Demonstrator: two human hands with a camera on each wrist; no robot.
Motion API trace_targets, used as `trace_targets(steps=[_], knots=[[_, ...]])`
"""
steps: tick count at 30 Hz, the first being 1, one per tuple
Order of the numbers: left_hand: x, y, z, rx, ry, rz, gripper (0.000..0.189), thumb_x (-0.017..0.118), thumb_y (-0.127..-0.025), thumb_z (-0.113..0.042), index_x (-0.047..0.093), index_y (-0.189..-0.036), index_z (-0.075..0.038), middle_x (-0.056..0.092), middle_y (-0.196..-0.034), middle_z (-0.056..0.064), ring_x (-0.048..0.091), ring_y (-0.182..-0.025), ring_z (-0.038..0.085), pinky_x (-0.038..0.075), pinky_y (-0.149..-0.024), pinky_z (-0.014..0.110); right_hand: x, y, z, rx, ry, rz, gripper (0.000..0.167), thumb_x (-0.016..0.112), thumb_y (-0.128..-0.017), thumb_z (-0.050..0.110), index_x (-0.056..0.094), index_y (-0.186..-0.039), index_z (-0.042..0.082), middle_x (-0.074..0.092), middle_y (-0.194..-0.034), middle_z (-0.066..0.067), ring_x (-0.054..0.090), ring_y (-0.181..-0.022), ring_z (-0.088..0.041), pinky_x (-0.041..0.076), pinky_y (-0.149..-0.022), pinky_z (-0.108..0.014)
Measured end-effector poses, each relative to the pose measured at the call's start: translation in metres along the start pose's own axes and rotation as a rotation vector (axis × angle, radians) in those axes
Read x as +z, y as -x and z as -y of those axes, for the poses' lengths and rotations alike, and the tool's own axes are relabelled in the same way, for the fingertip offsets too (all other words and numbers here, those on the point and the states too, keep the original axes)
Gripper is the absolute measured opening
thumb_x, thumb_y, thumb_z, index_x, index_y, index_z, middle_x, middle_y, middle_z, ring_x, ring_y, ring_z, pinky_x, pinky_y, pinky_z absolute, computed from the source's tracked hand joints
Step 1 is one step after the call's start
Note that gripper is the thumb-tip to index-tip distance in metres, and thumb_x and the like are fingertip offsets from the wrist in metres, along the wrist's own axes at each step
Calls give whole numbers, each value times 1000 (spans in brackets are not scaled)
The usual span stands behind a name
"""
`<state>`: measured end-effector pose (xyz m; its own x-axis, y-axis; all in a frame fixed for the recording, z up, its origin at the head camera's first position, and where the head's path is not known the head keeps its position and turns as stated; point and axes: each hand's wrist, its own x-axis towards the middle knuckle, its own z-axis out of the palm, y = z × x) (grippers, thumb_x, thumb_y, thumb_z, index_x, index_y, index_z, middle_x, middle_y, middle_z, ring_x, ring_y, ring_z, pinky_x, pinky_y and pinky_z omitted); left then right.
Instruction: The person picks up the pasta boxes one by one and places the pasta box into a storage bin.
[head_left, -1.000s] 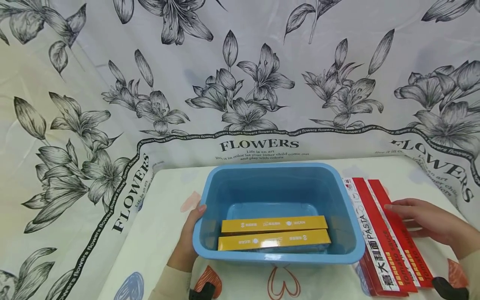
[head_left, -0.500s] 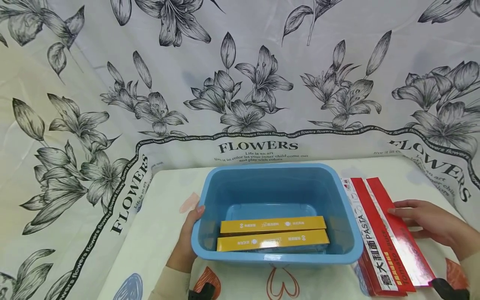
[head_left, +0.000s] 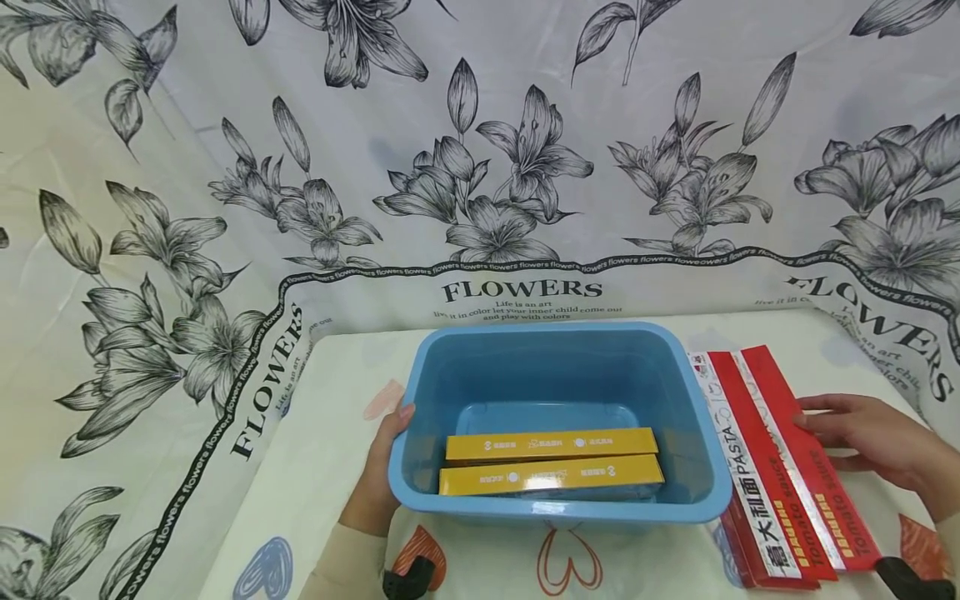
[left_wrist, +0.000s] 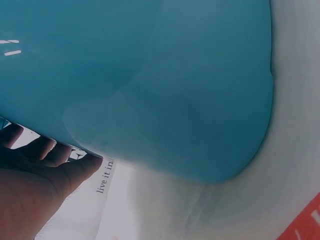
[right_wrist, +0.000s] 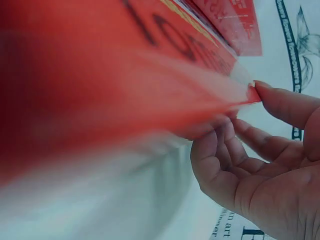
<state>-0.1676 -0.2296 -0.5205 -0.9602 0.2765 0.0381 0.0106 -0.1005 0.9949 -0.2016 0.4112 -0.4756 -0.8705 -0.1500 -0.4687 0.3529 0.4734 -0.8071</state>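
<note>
At the left end of a blue plastic tub (head_left: 558, 506), my left hand (head_left: 378, 471) grips the rim, with the thumb on top. The left wrist view shows the fingers of the left hand (left_wrist: 55, 172) against the tub's edge. Two yellow boxes (head_left: 551, 477) lie side by side inside the tub. To its right are red pasta boxes (head_left: 780, 467) stacked and overlapping. My right hand (head_left: 870, 433) pinches the right edge of the top red pasta box (head_left: 813, 450). In the right wrist view, the thumb of the right hand (right_wrist: 270, 155) is on the box's edge, with fingers below.
A pale tablecloth (head_left: 330, 400) with heart prints lies under everything. Behind the tub rises a white sheet (head_left: 525, 158) with black flower drawings. The tub's right end stands close against the red boxes.
The top red pasta box has shifted slightly right and away from me, its face tilting and catching glare midway. My right hand has moved right with it; the left hand keeps its place.
</note>
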Motion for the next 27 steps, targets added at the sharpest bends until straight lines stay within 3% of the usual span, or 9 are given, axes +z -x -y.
trace_targets(steps=[2,3,5,16,27], knots=[[31,12,-44,-8,-5,-19,72,19,-110,-42,3,-176,-19,15,-177,22,30,-152,51,35,-114,69,-2,1,1,-13,13,-12,76,54,-116,25,15,-154,-27,73,-118,-18,76,-98,-33,64,-81,-49],[41,16,-58,-22,-3,-43,72,20,-108,-39,4,-176,-18,16,-176,23,28,-153,53,32,-115,72,-3,2,2,-20,16,-16,76,54,-116,25,14,-154,-27,73,-118,-18,77,-98,-33,64,-81,-50],[47,18,-67,-37,0,-55,73,22,-108,-39,6,-176,-18,17,-176,23,27,-153,55,30,-116,72,-5,3,3,-28,19,-24,76,54,-116,25,13,-154,-27,73,-119,-19,76,-98,-33,64,-81,-50],[36,13,-48,9,1,-35,77,31,-108,-53,9,-176,-26,17,-177,18,25,-153,54,26,-115,78,-18,10,17,-64,88,-80,80,52,-118,30,9,-156,-25,65,-129,-32,74,-102,-37,64,-83,-51],[36,16,-49,-59,14,-73,80,32,-107,-53,10,-176,-19,20,-175,22,29,-152,55,27,-116,76,-23,16,35,-83,128,-102,80,51,-118,31,7,-157,-25,54,-138,-43,73,-105,-37,63,-84,-52]])
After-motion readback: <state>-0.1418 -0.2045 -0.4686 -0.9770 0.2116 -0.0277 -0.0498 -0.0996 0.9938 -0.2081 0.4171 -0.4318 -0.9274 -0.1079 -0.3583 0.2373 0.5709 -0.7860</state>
